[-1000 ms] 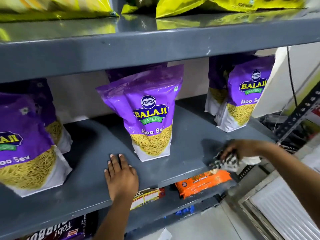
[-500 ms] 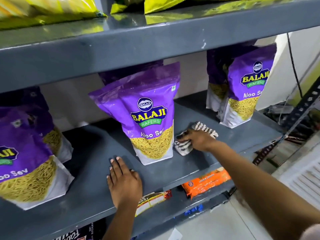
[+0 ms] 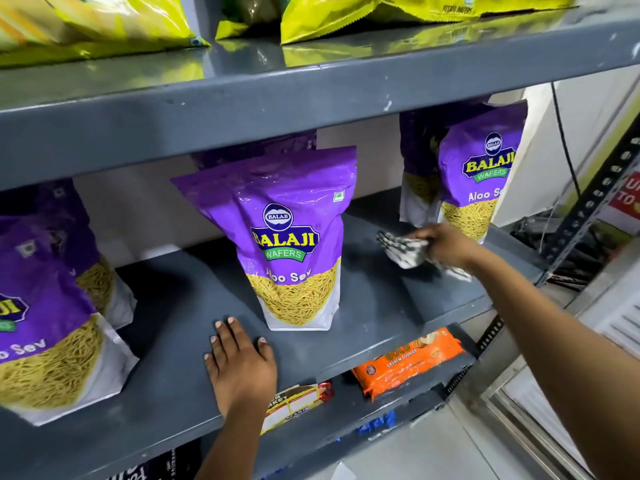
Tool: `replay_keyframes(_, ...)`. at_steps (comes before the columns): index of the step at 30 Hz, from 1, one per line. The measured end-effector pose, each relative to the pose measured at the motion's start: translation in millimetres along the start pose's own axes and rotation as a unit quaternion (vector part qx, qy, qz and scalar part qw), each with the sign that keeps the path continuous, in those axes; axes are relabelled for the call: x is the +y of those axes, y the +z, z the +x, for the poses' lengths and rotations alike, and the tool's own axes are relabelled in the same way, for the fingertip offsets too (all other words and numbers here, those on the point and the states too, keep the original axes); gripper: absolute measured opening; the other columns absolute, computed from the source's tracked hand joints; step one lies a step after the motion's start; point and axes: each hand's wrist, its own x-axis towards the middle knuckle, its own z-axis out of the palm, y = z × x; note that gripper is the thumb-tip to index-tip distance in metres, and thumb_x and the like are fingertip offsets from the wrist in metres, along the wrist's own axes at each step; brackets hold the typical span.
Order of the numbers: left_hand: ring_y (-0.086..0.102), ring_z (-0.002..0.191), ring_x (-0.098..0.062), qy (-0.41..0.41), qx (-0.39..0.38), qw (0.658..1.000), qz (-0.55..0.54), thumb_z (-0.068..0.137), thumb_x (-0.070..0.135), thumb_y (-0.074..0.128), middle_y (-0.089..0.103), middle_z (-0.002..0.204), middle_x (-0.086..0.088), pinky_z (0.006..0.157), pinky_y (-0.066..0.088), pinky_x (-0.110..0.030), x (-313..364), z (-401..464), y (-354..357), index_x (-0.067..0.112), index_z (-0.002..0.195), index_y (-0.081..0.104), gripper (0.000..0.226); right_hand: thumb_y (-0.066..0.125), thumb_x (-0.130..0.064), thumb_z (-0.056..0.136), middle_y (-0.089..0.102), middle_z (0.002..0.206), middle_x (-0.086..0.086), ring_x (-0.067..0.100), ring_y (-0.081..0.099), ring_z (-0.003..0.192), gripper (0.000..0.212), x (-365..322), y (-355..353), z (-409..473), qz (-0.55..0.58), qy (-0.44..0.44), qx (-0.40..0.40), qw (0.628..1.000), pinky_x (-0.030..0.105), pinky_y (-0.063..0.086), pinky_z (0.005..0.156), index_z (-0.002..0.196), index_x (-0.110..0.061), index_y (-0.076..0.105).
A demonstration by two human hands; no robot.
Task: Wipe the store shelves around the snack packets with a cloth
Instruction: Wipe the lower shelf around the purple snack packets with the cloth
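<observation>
A grey metal shelf carries purple Aloo Sev packets: one in the middle, one at the right and one at the left, each with another behind it. My right hand grips a black-and-white checked cloth and presses it on the shelf between the middle and right packets, toward the back. My left hand lies flat on the shelf's front, fingers spread, just left of the middle packet's base.
The grey shelf above holds yellow-green snack bags. On the shelf below lie an orange cookie pack and a white-and-red pack. A perforated black upright stands at the right end. A white panel sits at the lower right.
My right hand has carried the cloth from beside the middle packet rightward and back, toward the right packet; a second ago it was at the shelf's front right edge. My left hand has stayed put.
</observation>
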Motion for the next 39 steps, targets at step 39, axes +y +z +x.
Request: replay_keyframes(39, -0.002, 0.142, -0.030, 0.050, -0.056, 0.994, 0.083, 0.095, 0.045, 0.022, -0.003, 0.156, -0.010, 0.113, 0.006, -0.052, 1, -2, -6, 0.034, 0.144, 0.007, 0.052, 0.045, -0.007, 0.083, 0.046, 0.131, 0.005, 0.029, 0.038, 0.123, 0.057, -41, 115, -109, -0.188, -0.163, -0.025, 0.968, 0.040, 0.034, 0.098, 0.131, -0.038, 0.041)
